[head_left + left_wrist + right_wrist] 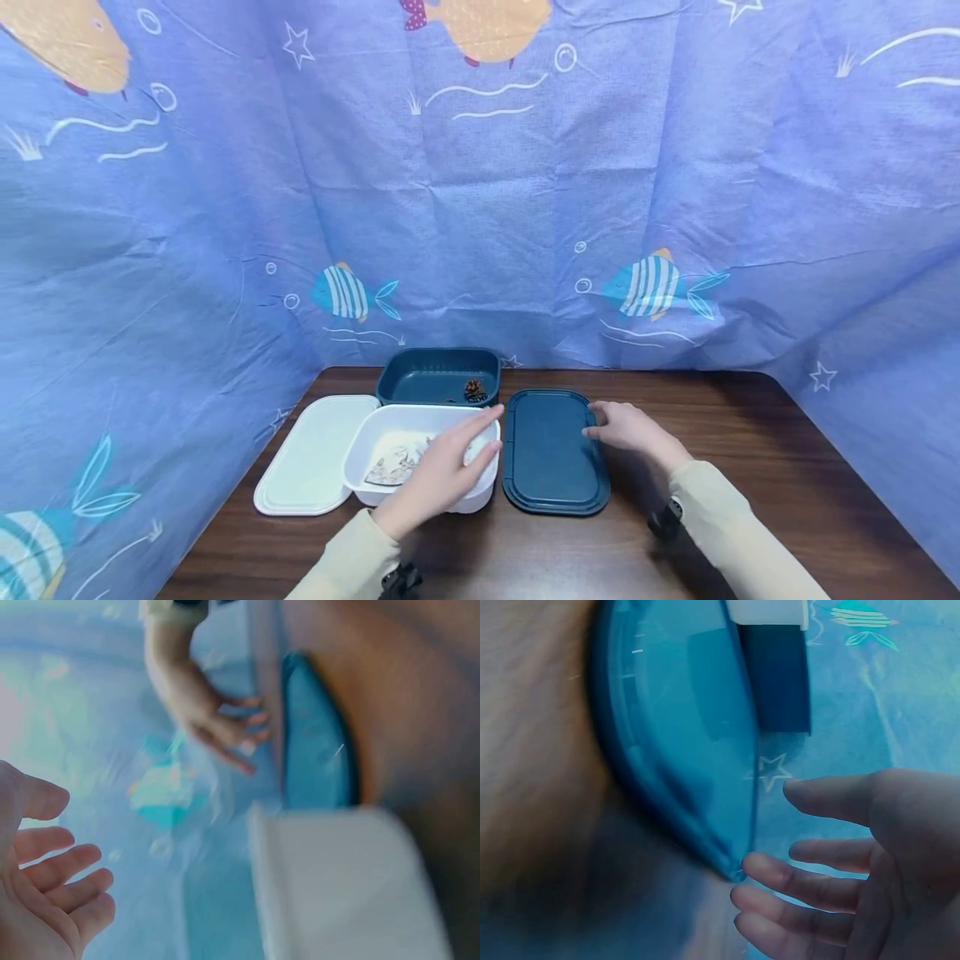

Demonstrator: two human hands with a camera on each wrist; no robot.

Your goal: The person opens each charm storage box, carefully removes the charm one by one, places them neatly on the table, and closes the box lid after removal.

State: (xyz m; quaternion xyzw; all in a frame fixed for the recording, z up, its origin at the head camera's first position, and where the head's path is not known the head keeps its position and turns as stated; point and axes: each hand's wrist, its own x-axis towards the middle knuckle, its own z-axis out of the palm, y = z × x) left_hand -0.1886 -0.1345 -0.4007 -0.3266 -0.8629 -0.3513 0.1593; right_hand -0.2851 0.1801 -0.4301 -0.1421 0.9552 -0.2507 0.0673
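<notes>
My left hand (442,473) is over the right side of a white plastic box (358,457), its fingers extended and holding nothing. Inside the box lies a white piece with a dark printed pattern (392,467), partly hidden by the hand. A dark blue lid (553,454) lies flat on the table to the right of the box. At that lid's right edge is my right hand (632,429), fingers loosely bent. In the right wrist view, the fingertips (763,868) are right at the lid's corner, with thumb and fingers spread apart.
Behind the white box stands a dark blue box (405,387) with a pine cone (473,389) in it. A white lid (311,457) lies left of the white box. The brown wooden table (712,417) is bordered by a blue fish-print curtain (495,225).
</notes>
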